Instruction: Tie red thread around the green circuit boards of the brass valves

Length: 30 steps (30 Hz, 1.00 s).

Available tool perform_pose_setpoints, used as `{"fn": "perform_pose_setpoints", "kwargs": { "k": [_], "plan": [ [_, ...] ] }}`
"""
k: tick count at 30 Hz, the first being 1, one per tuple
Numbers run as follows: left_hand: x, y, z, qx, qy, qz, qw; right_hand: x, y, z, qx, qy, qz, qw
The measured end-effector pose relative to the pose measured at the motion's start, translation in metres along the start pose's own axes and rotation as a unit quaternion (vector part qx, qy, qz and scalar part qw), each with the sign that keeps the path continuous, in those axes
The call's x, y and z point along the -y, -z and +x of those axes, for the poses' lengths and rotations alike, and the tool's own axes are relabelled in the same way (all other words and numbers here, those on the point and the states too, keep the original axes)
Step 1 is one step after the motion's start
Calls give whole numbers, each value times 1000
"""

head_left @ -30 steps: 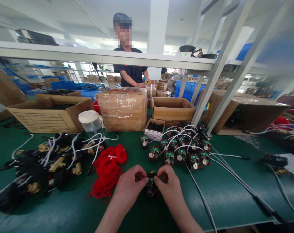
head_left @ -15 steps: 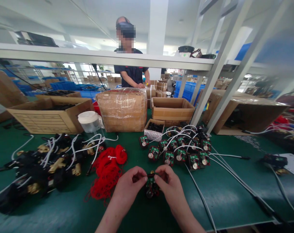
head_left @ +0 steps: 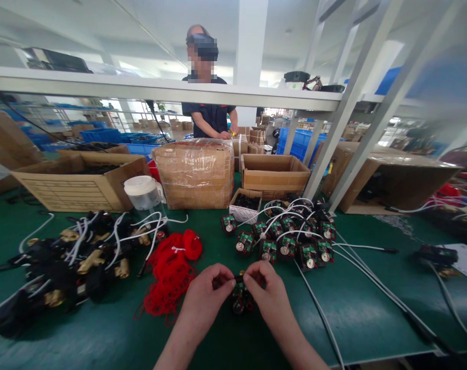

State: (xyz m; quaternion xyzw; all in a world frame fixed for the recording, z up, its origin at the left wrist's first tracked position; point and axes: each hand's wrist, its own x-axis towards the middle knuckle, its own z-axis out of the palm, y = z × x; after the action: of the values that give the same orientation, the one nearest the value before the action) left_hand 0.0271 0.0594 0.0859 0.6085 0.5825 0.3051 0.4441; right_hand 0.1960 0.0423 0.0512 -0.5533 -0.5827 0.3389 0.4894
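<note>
My left hand [head_left: 210, 290] and my right hand [head_left: 267, 288] face each other low in the middle of the head view. Thumb and fingers of each pinch a small dark part [head_left: 239, 279] between them. Right below it, between the hands, is a green circuit board unit [head_left: 239, 300] with a round metal piece at its near end. Left of my left hand lies a pile of red rings [head_left: 167, 288]. Beyond my right hand sit several similar circuit board units [head_left: 287, 246] with white cables.
Black and brass valve assemblies [head_left: 90, 262] cover the left of the green table [head_left: 218, 339]. Behind stand a taped carton [head_left: 194, 174], a clear jar [head_left: 143, 194] and a small box of black parts [head_left: 245, 203]. A person [head_left: 212, 121] stands across the table.
My right hand's fingertips have shifted slightly left and up around the small dark part. My left hand has barely moved.
</note>
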Motion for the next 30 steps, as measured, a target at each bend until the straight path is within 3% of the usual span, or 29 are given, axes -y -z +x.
{"fn": "perform_pose_setpoints", "kwargs": {
  "k": [12,18,21,30],
  "plan": [
    [3,-2,1,-24,-23,30,999,-2,0,4,6,-10,1,1000],
    [11,0,0,-5,-25,3,1000,-8,11,8,75,-80,127,986],
    [14,1,0,6,-30,-22,999,-11,13,11,92,-69,123,986],
    [16,2,-3,-27,-62,20,998,-14,14,11,99,-43,81,991]
  ]
}}
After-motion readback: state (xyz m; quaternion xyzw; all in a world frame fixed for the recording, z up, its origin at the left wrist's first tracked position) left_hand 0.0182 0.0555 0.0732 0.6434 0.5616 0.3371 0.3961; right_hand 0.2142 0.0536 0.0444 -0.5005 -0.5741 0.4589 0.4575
